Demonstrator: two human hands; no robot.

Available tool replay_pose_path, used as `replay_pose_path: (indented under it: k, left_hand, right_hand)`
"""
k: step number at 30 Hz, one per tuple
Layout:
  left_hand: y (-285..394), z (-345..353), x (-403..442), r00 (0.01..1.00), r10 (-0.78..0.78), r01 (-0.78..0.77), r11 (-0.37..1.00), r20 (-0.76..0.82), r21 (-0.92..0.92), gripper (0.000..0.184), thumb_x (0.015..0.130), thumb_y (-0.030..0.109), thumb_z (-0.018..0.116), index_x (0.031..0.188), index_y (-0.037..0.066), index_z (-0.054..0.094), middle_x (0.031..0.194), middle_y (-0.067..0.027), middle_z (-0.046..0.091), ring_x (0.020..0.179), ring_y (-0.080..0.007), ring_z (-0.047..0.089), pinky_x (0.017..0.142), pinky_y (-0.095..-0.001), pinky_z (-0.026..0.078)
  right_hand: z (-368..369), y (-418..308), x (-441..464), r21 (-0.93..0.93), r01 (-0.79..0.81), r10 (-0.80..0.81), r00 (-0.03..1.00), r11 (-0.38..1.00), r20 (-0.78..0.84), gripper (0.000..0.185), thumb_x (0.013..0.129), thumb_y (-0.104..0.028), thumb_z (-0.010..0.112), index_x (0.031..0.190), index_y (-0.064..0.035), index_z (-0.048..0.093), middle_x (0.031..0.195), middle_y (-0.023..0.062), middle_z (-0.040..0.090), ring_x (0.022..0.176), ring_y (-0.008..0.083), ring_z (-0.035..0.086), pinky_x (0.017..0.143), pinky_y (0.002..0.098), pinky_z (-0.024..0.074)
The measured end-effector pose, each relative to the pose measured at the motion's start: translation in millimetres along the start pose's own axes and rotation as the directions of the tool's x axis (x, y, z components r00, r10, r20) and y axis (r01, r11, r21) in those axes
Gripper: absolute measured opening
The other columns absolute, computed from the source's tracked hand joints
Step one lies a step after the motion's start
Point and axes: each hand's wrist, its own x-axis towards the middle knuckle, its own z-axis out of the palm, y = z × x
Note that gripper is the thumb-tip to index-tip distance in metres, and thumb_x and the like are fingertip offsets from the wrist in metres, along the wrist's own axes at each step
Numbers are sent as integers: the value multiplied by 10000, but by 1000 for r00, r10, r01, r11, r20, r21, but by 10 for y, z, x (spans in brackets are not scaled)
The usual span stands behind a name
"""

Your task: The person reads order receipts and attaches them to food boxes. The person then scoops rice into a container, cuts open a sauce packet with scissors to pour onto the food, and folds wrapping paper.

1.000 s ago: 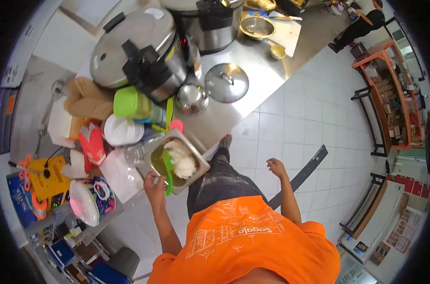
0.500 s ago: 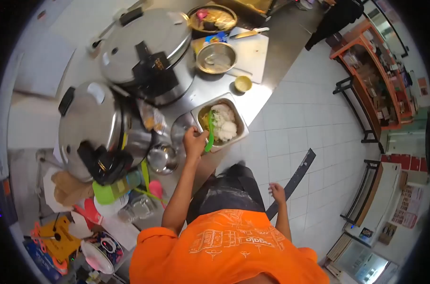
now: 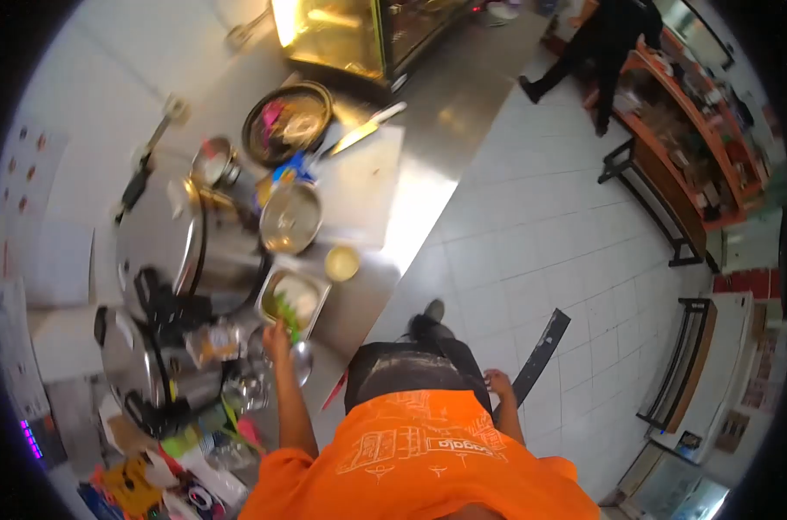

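Observation:
My left hand [image 3: 277, 343] is closed around a green plastic utensil [image 3: 287, 314], its exact kind blurred. It is at the near edge of a rectangular steel pan [image 3: 320, 305] that holds white rice [image 3: 298, 295]. Beside that hand is a shiny metal bowl or lid [image 3: 302, 362]. Away from the counter, my right hand [image 3: 497, 382] hangs at my side, its fingers loosely curled with nothing visible in them. Just past the pan are a small yellowish cup [image 3: 341, 263] and a round steel bowl [image 3: 290, 217].
Two large lidded pots [image 3: 164, 230] stand along the wall. A knife [image 3: 369, 128] lies across a white cutting board [image 3: 374, 195]. Farther back are a dark round basket [image 3: 253, 139] and a lit glass case [image 3: 337, 43]. A person in black [image 3: 610, 43] stands across the tiled floor [image 3: 489, 251].
My view has shifted, bringing more of the far counter and the other person into sight. My left hand still holds the green utensil at the pan; the right still hangs at my side.

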Motion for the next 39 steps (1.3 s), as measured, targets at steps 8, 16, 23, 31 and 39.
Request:
replay_pose_path:
  k: [8,16,23,31,39]
  left_hand:
    - [57,16,101,930,-35,159,936,-367,313,212,849,174,616,932,-20,634,838,-89,618,775,-192,609,715,-328,502]
    - [2127,2453,-543,821,532,-548,836,-206,-22,124,859,-8,423,792,36,517,698,-37,491,634,-118,475,610,-262,428]
    - [3147,5649,-425,684,653,-593,758,326,-274,196,788,30,395,611,18,478,574,-37,476,517,-116,458,499,-272,374]
    - [4539,8385,-843,113,578,-461,751,808,-473,103,736,-2,461,642,0,505,609,-69,526,547,-129,484,516,-286,402]
    - [5169,10262,-1006,-134,432,-786,501,892,-361,32,777,77,605,798,56,616,758,-93,638,736,-277,636,651,-356,495]
  right_hand:
    - [-1340,-2704,1135,-120,430,-446,860,895,-248,233,961,-209,540,1055,-22,643,846,62,664,713,119,616,582,254,498]
    - [-1561,-3989,2112,-31,422,-419,905,906,76,234,857,-55,498,1043,-35,639,867,51,649,750,140,620,647,307,514]
    - [-2221,-4587,2936,-238,247,-223,967,939,126,229,922,-176,518,1062,-56,654,858,76,679,687,162,632,584,306,519]
    - [-3742,-5078,3637,248,67,32,927,967,-375,219,922,-219,524,1028,-67,641,806,90,680,614,159,622,501,307,503]
    - [-4574,-5701,5117,-89,-79,82,996,993,34,333,874,-217,641,1168,-63,633,914,103,702,699,235,661,570,403,554]
